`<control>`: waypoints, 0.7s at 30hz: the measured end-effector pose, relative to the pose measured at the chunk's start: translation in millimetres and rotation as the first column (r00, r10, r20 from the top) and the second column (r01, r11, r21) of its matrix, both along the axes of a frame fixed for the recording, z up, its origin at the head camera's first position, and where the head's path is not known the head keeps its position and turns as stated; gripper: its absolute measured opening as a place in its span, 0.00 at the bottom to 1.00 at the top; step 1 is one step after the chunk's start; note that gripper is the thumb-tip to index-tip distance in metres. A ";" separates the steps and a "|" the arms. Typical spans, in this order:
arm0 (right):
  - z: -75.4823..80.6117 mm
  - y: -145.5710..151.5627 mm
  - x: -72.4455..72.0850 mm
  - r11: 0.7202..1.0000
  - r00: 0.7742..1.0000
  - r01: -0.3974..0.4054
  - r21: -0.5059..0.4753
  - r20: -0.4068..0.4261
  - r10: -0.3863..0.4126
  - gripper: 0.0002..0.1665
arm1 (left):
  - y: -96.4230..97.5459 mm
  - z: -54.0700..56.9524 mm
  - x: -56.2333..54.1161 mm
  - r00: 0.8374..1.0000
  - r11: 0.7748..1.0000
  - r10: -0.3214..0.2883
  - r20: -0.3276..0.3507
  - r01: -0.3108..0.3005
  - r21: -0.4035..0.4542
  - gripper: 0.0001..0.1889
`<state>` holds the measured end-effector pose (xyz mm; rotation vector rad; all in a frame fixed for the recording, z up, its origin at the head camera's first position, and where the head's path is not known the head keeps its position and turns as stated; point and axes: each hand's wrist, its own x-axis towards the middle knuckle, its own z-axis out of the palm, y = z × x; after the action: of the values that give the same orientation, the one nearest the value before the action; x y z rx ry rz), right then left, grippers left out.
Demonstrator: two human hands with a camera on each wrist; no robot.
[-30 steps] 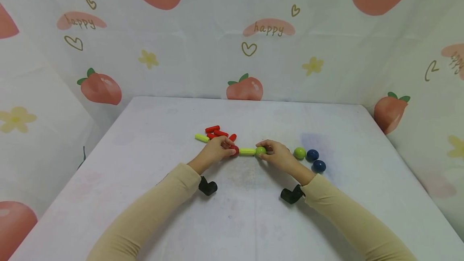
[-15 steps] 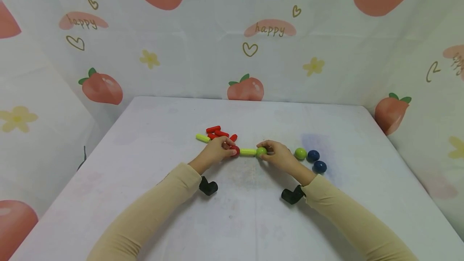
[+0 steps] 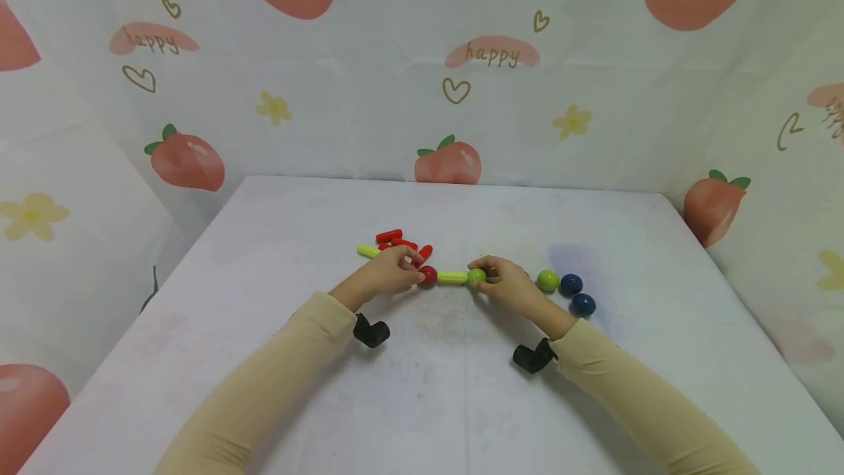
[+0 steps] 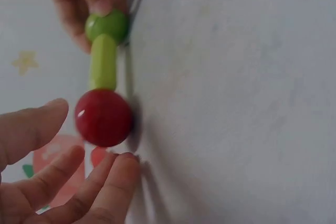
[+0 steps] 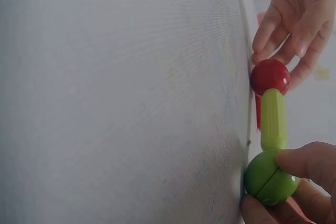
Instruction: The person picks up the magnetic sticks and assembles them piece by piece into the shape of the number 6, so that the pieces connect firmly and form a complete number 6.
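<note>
Head view: left hand is at the glossy red ball, right hand at the glossy green ball. Ribbed yellow-green rod bridges the two balls, end to end, one straight piece over the middle of the white table. Behind the left hand: a loose cluster of short red rods plus a spare yellow-green rod, partly covered by the hand. Off the right hand's outer side: second green ball, two dark blue balls next to it. Beige sleeves on both arms, black wrist-worn pieces under the cuffs. Fruit-print white cloth at the back.

Left wrist view: left thumb and fingers spread apart around the red ball, visible gap at the thumb, no grip on it. Rod runs from the red ball to the green ball, the right hand holding that far end.

Right wrist view: right thumb and fingers clamped on the green ball, thumb near the rod joint; seam line across the ball. Red ball at the other end, left fingertips right by it; contact there, can't tell.
</note>
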<state>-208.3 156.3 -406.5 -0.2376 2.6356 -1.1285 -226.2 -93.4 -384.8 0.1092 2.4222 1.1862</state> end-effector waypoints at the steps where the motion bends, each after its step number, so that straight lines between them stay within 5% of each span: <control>1: -0.3 0.2 0.1 1.000 1.000 0.005 -0.002 0.004 -0.005 0.21 | -3.1 2.9 -0.7 1.000 1.000 -0.007 0.005 0.007 0.012 0.20; 11: -1.1 1.4 -0.2 1.000 1.000 -0.004 -0.010 -0.003 0.004 0.21 | -41.6 27.4 -15.9 0.998 0.995 -0.006 -0.063 0.013 0.101 0.21; 21: 0.0 0.8 0.8 1.000 1.000 -0.006 -0.016 -0.003 0.006 0.21 | -74.7 15.0 -36.6 0.979 0.996 0.092 -0.182 -0.087 0.032 0.21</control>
<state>-207.5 157.1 -406.5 -0.2496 2.6274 -1.1483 -262.8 -168.1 -369.7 0.1227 2.5966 1.2970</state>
